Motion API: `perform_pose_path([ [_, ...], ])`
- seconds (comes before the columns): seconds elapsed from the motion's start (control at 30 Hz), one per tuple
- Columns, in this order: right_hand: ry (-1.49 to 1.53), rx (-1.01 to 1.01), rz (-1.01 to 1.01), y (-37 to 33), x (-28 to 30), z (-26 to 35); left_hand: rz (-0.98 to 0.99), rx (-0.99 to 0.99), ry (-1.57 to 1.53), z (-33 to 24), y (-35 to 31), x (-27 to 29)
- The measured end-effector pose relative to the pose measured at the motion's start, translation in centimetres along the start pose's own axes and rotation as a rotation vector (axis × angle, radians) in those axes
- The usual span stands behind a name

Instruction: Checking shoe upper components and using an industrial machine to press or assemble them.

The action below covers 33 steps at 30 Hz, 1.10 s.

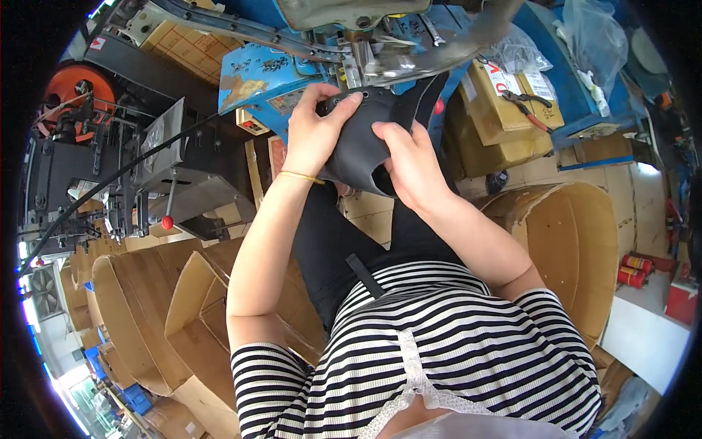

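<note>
Pinching grip: left hand (316, 132) and right hand (413, 162) both hold the black piece (360, 150) near the machine (340, 12), where slackening either pinch could let its projecting flap (426, 93) swing and snag on metal.

Cartons (570, 252) stand on the floor (369, 219). Pliers (523, 107) and a bag (518, 53) lie on a box (491, 117), a wrench (433, 29) on a blue bench (458, 16).
</note>
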State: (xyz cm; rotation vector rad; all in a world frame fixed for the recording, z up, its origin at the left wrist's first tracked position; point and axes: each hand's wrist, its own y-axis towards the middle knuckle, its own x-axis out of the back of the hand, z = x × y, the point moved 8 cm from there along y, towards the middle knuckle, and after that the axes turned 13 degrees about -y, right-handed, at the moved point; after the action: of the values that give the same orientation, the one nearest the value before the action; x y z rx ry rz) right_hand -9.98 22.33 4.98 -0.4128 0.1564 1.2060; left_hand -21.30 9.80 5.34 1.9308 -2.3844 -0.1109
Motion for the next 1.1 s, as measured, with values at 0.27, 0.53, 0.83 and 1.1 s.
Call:
perform_pose_path([
  [0.27, -0.137, 0.114, 0.048, -0.5, -1.1, 0.5, 0.279, 0.224, -0.172, -1.8, 0.2, -2.4],
  [0.53, -0.036, 0.016, 0.137, 0.9, -2.3, 1.0, 0.246, 0.431, -0.312, -0.1, 1.4, -2.2],
  [0.83, 0.165, -0.123, 0.116, 0.6, -2.9, 1.2, 0.202, 0.450, -0.114, -1.0, 3.2, -2.3],
  [1.1, 0.166, -0.085, 0.130, 0.7, -2.9, 1.1, 0.219, 0.447, -0.164, -0.4, 2.8, -2.2],
])
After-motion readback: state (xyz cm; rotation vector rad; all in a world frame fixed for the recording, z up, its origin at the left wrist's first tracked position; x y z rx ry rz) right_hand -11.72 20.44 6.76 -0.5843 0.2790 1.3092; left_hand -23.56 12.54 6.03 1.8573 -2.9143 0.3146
